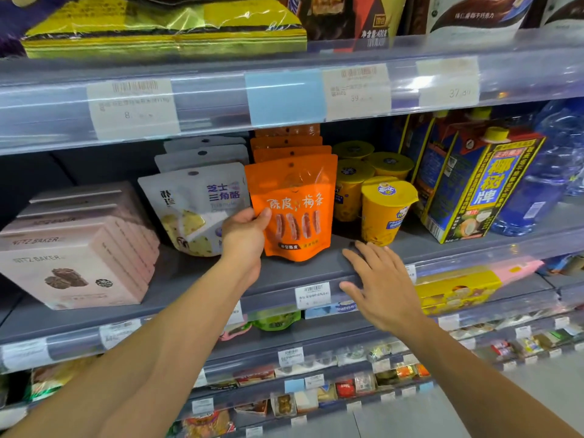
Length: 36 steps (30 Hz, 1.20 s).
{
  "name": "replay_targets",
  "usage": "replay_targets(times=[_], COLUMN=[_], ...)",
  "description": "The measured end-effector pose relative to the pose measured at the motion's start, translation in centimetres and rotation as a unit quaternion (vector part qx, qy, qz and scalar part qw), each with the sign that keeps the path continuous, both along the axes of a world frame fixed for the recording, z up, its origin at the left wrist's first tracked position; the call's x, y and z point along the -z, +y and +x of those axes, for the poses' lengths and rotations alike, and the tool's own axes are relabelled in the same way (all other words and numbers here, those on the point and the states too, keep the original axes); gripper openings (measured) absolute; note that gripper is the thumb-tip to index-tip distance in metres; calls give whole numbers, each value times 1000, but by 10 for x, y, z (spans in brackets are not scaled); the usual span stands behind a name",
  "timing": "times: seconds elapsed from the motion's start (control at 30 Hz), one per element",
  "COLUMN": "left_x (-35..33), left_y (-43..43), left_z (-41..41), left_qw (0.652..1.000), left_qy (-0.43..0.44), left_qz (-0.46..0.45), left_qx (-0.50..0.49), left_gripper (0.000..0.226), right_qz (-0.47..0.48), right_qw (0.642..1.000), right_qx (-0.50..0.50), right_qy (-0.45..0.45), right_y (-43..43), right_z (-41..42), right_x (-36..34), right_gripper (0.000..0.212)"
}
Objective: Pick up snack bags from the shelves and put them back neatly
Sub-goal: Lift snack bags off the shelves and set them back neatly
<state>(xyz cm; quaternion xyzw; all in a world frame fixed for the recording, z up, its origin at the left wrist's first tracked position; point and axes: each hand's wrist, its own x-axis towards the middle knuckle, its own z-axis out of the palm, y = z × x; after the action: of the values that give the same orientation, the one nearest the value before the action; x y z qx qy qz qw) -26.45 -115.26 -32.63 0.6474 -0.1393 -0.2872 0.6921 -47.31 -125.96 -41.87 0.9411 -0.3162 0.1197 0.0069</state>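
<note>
An orange snack bag (295, 207) with white lettering stands upright at the front of a row of like orange bags on the grey middle shelf (196, 279). My left hand (243, 235) grips its lower left edge, thumb on the front. My right hand (376, 286) is spread flat with straight fingers over the shelf's front edge, just right of the bag and holding nothing. A row of white snack bags (196, 210) stands to the left of the orange ones.
Pink boxes (72, 248) fill the shelf's left. Yellow cups (384, 207) stand right of the orange bags, then blue-and-yellow cartons (477, 188) and water bottles (550, 172). The upper shelf rail (284, 96) with price tags hangs close above. Lower shelves hold small packets.
</note>
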Motion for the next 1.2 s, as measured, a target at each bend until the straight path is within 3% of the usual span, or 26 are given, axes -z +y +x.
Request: replay_targets(times=[0.37,0.97,1.2], left_x=[17,27,25], left_y=[-10,-11,-10], left_z=[-1,4,-1], left_qw=[1000,996,997], left_qy=[-13,-55,-32], left_qz=[-9,32,41], left_qx=[26,57,49], left_gripper=[18,17,16], right_qz=[25,25,37], right_qw=[1000,999,998], right_qx=[9,30,39], right_qy=[7,8,21], right_y=[1,4,7], right_z=[1,4,4], right_x=[0,3,-4], right_gripper=[78,72,73])
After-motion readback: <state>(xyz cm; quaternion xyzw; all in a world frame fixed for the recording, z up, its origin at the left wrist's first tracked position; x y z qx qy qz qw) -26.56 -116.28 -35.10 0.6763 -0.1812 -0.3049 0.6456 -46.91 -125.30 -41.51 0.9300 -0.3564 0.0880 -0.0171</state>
